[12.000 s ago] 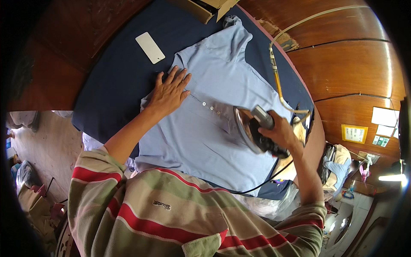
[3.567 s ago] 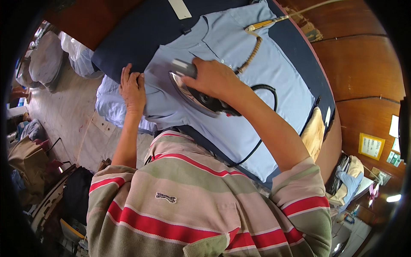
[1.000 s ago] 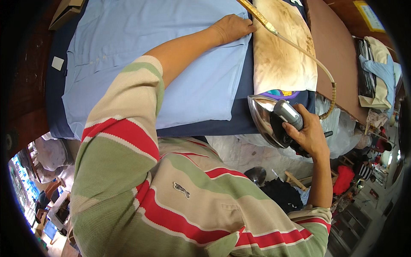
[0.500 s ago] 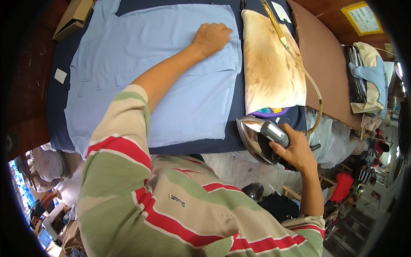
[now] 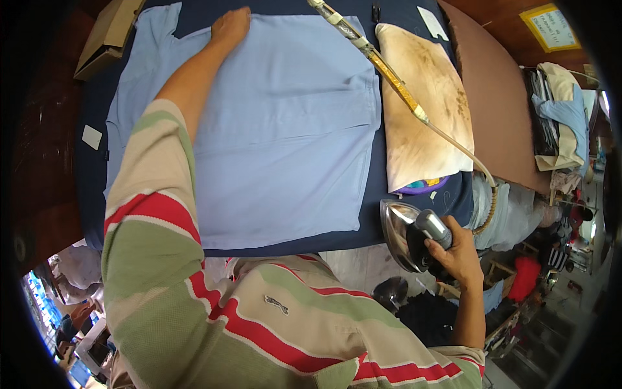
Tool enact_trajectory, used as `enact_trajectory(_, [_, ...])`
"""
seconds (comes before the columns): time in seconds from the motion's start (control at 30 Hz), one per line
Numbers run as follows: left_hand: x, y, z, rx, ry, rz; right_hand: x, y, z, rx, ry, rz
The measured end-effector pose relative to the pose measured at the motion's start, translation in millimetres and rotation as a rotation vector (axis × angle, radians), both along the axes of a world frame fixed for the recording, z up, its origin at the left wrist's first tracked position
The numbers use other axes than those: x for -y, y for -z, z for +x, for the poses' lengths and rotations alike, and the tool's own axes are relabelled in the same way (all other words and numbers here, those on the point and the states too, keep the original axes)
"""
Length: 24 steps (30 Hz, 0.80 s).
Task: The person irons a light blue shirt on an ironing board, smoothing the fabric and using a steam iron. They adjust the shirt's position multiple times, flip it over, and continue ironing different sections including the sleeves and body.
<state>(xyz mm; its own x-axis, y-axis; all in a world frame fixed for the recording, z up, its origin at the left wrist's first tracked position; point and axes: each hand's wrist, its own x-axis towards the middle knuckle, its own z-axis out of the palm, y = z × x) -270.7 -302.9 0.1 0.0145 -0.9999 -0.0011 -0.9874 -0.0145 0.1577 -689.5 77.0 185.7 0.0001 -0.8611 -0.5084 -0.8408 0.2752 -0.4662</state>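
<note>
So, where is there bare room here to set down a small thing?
The brown surface between the stained pad and the draped clothes looks bare. A narrow navy strip shows free between the shirt and pad. Crowded: the pad's near end, where the right hand holds the iron.

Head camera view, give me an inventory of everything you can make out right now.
Shirt: one, light blue, spread on the table
Table: one, navy cover, under the shirt
Iron: one, silver and black, in the right hand
Pad: one, cream with brown stains, right of the shirt
Hose: one, yellowish, crossing above the pad
Box: one, brown, upper left
White cards: two, left and upper right
Notice: one, yellow-edged, upper right
Edge clutter: too small to count
Left hand: one, bare, shirt's far edge
Right hand: one, bare, gripping the iron
</note>
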Motion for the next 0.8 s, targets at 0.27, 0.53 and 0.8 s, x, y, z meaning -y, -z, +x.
enact_trajectory(0.27, [31, 9, -2, -0.237, -0.025, -0.296, -3, 0, 20, 0.003, 0.065, -0.092])
enact_trajectory(0.53, [-121, 1, -78, -0.344, 0.546, -0.524, -1, -1, 26, -0.005, 0.124, -0.132])
enact_trajectory(0.8, [-201, 9, -228, -0.362, 0.404, -0.094, -14, 11, 7, -0.098, 0.074, -0.296])
